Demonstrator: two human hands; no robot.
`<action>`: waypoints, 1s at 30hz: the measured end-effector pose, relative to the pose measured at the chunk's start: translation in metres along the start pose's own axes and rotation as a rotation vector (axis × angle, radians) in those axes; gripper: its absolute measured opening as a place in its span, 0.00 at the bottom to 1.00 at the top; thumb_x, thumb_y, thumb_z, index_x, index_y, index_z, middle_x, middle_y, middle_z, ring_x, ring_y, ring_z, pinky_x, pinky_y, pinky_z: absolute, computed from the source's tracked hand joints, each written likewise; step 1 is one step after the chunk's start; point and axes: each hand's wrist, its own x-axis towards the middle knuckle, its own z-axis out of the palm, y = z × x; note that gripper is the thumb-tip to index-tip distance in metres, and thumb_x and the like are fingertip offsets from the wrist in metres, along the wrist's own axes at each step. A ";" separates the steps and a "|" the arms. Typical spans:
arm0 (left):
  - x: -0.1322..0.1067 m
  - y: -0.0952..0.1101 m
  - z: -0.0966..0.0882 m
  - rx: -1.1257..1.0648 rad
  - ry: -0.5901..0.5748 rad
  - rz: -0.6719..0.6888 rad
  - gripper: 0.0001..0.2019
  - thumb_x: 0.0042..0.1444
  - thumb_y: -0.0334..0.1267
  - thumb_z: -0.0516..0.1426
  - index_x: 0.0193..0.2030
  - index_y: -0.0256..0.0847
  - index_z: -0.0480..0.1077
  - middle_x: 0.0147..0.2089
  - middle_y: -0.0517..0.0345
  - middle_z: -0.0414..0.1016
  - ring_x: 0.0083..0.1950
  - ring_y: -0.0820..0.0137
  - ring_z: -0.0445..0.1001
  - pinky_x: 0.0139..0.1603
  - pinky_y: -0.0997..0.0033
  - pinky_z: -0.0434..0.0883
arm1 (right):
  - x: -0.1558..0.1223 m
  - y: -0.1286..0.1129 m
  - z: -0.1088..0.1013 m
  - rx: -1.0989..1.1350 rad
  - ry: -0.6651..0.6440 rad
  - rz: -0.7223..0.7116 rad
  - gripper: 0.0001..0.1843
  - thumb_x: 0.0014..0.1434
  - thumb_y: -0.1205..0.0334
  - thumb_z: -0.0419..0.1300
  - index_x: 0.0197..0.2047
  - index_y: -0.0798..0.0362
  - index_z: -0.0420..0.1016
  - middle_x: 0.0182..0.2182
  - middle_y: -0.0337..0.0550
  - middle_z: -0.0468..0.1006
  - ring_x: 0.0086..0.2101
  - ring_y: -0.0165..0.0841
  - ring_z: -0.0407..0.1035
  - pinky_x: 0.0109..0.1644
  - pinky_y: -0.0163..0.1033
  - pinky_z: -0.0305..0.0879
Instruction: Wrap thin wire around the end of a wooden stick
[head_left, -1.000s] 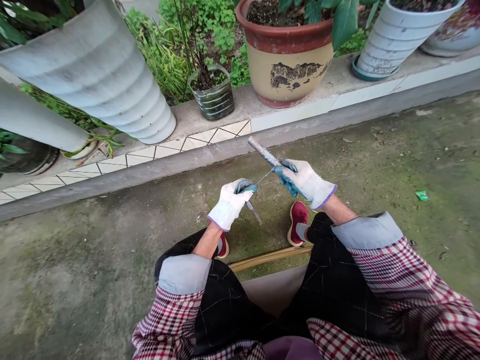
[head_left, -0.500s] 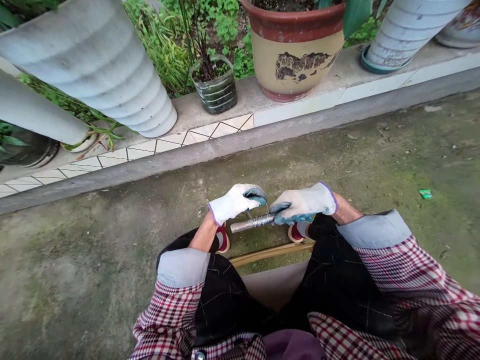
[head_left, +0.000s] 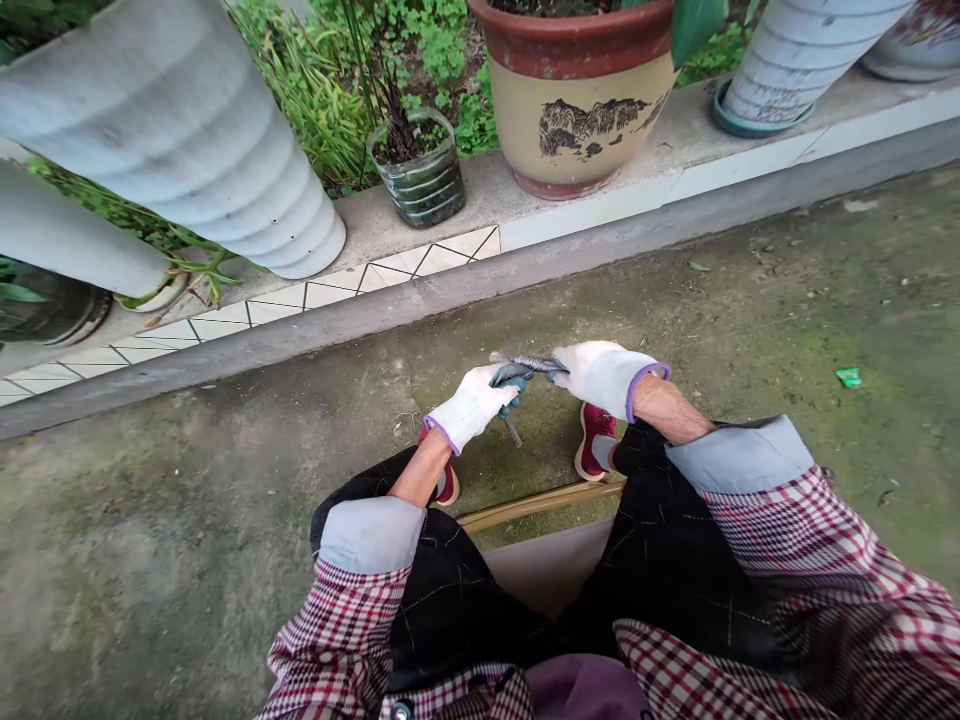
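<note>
My left hand (head_left: 480, 400), in a white work glove with blue-green fingers, is closed around one end of a short grey stick wound with wire (head_left: 534, 363). At its other end my right hand (head_left: 598, 375), gloved the same way, is closed on it too. The wire coils sit between the two hands, and the gloves cover much of the stick. Below my left fingers a thin brown piece (head_left: 514, 432) sticks out; whether it belongs to the held stick I cannot tell.
A low tiled ledge (head_left: 405, 265) runs across ahead, bearing a clear plastic pot (head_left: 421, 185), a red-rimmed pot (head_left: 577, 110) and tall white pots (head_left: 277, 190). A yellowish bar (head_left: 540, 505) lies between my legs. A green wrapper (head_left: 848, 378) lies on the concrete at right.
Both hands have moved forward, away from my body, with the wire-wound stick. My left hand, earlier at the loose wire, now grips the stick, which has turned.
</note>
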 end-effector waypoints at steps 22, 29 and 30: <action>-0.007 0.001 0.002 -0.331 -0.114 -0.003 0.05 0.47 0.33 0.62 0.32 0.35 0.75 0.24 0.59 0.76 0.25 0.74 0.73 0.30 0.74 0.70 | -0.007 -0.023 -0.026 0.606 -0.062 0.112 0.11 0.62 0.54 0.59 0.31 0.51 0.69 0.21 0.35 0.67 0.19 0.28 0.59 0.19 0.35 0.57; 0.003 -0.011 -0.006 -0.187 -0.080 0.023 0.04 0.45 0.34 0.64 0.29 0.36 0.77 0.28 0.61 0.78 0.31 0.74 0.71 0.38 0.72 0.70 | -0.026 -0.020 -0.043 0.911 -0.400 -0.041 0.22 0.58 0.43 0.67 0.36 0.55 0.73 0.21 0.34 0.70 0.15 0.23 0.58 0.15 0.31 0.56; 0.003 -0.010 -0.012 -0.191 -0.091 0.008 0.05 0.44 0.35 0.65 0.29 0.36 0.77 0.28 0.61 0.78 0.31 0.72 0.72 0.40 0.71 0.71 | -0.027 -0.018 -0.045 0.910 -0.447 -0.073 0.22 0.58 0.43 0.67 0.36 0.55 0.74 0.21 0.34 0.70 0.16 0.23 0.59 0.15 0.31 0.57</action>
